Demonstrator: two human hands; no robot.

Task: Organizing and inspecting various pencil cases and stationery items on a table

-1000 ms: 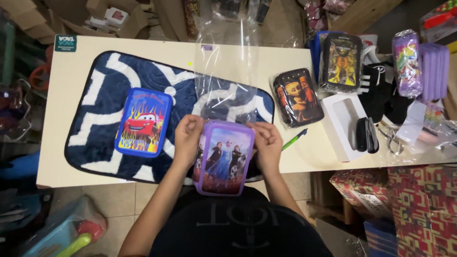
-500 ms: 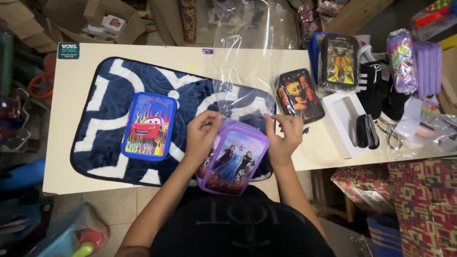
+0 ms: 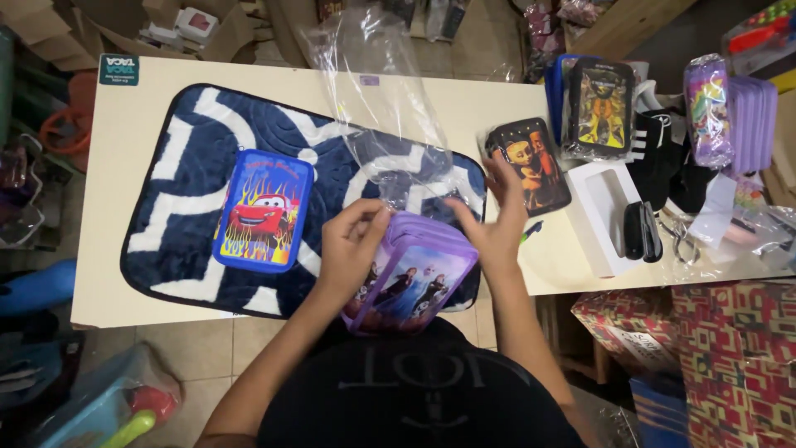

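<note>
A blue rectangular car-print pencil case (image 3: 263,209) lies on the navy-and-white patterned mat (image 3: 199,149); at its three o'clock sits the purple zippered pencil case (image 3: 410,282), a clear plastic bag (image 3: 381,108) at its twelve o'clock.

The purple pencil case (image 3: 410,282) has tilted up, and both hands now pinch the clear plastic bag (image 3: 390,108).

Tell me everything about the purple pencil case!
The purple pencil case is a flat, rectangular pouch with cartoon figures on its front and a translucent purple edge. It is tilted, its top end raised over the blue and white mat. The left hand holds its upper left corner; the right hand is by its upper right, at a clear plastic bag.
</note>
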